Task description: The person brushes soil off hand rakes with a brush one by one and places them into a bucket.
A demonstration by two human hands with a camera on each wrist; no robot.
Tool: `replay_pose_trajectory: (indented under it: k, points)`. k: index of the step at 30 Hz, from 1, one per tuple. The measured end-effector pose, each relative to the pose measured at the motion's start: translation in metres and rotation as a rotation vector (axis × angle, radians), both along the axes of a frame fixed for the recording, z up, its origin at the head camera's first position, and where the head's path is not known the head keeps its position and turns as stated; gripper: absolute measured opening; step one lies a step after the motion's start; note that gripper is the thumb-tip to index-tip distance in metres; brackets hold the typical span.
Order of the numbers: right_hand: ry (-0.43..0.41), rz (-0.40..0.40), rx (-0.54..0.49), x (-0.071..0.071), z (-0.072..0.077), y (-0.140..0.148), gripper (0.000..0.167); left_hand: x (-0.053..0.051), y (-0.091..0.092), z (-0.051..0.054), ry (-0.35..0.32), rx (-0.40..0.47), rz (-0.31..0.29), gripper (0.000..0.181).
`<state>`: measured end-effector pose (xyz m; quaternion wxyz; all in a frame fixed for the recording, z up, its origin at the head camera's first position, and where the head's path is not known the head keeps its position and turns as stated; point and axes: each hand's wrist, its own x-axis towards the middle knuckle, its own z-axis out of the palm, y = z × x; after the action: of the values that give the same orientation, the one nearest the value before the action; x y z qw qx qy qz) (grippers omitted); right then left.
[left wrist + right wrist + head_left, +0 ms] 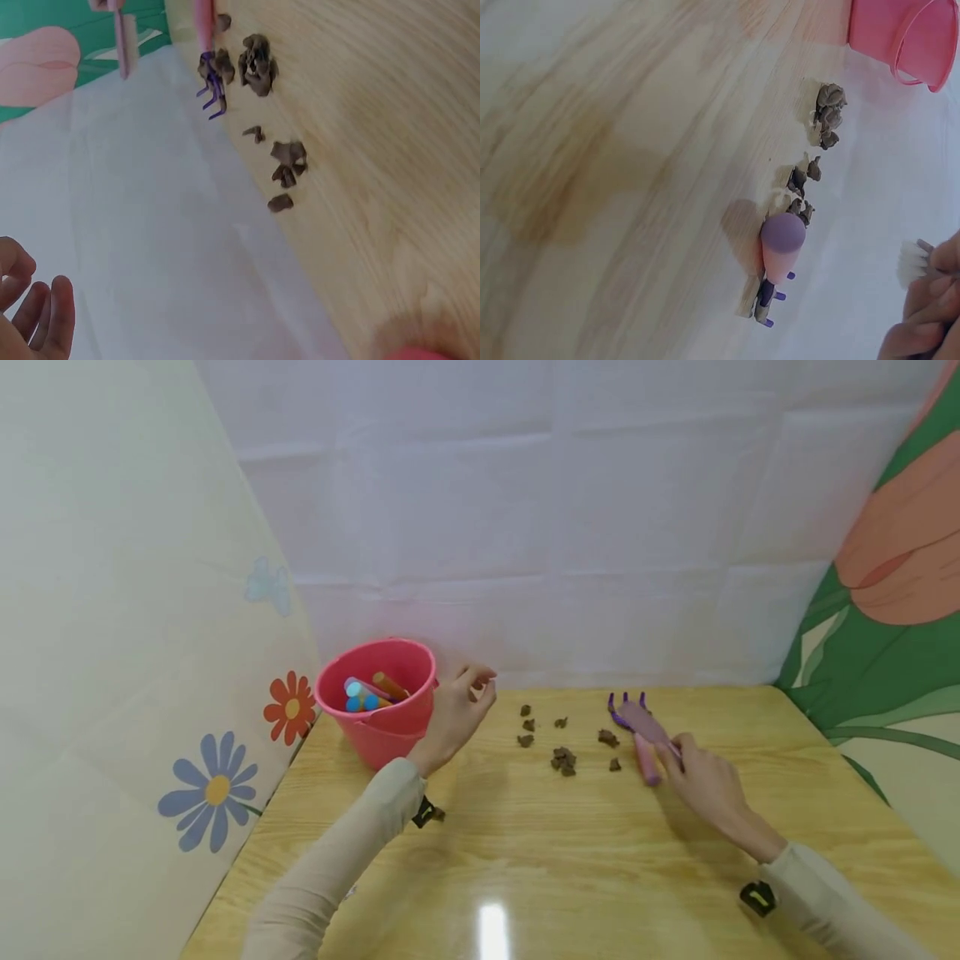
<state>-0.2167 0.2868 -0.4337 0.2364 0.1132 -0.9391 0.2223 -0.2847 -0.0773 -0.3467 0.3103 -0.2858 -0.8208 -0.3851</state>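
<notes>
My right hand [705, 781] grips a mauve brush [643, 725], held above the table; its white bristles show in the right wrist view beside the fingers [930, 311]. Under the brush lies a small hand rake [647, 764] with a pink handle and purple tines, touching or close to brown clumps [799, 206]. Several more brown clumps [564, 761] are scattered across the middle of the table. Next to the pink bucket [382, 747], my left hand [459, 714] is raised with loosely bent fingers and nothing in them.
Several tool handles [366, 695] stick up out of the bucket at the back left. One brown bit [438, 815] lies by the left wrist. A white sheet [480, 527] hangs behind the wooden table [570, 852]; flower-printed panels flank it.
</notes>
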Motion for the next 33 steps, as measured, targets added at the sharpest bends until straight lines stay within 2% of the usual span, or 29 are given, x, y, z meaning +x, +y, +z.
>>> replay_pose_trajectory:
  k: [7,9,14,20,27,33]
  points:
    - [-0.017,-0.047,-0.006,0.001,0.003,0.006,0.036,-0.001,0.025,-0.018,-0.180,-0.072,0.011,0.013]
    - [-0.027,-0.060,-0.008,0.001,0.004,0.007,0.037,-0.002,0.037,-0.024,-0.246,-0.092,-0.025,0.013]
    - [-0.035,-0.077,-0.017,0.002,0.005,0.010,0.037,-0.001,0.067,-0.039,-0.362,-0.179,-0.111,0.015]
    - [0.016,-0.078,-0.012,0.000,0.005,0.010,0.035,0.000,0.095,-0.050,-0.444,-0.271,-0.149,0.019]
    - [0.046,-0.080,-0.015,0.000,0.003,0.010,0.034,0.001,0.126,-0.062,-0.529,-0.286,-0.201,0.019]
    - [0.060,-0.072,-0.013,-0.001,0.001,0.011,0.032,0.003,0.156,-0.076,-0.522,-0.312,-0.239,0.023]
